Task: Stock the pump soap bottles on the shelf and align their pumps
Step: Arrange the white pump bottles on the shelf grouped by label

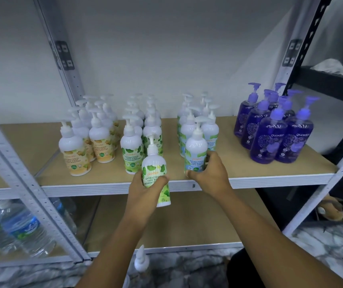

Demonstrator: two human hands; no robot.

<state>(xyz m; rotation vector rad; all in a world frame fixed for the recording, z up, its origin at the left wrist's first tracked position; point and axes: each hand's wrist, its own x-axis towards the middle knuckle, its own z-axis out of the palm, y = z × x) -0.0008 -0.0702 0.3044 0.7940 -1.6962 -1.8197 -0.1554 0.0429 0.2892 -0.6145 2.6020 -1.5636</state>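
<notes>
Left hand [145, 189] grasps green-leaf bottle [156, 173], carried before the shelf [249, 179] edge. Right hand [210, 173] grips cool-mint bottle [195, 154], standing front of its row. Advice: seat green bottle right of front green one, pump matching neighbours.

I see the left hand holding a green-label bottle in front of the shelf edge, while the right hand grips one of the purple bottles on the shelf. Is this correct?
One detail is wrong. In the head view the right hand grips a white Cool Mint bottle standing at the front of the shelf, not a purple one. The purple bottles stand untouched further right. The left hand does hold the green-label bottle in front of the shelf edge.
</notes>
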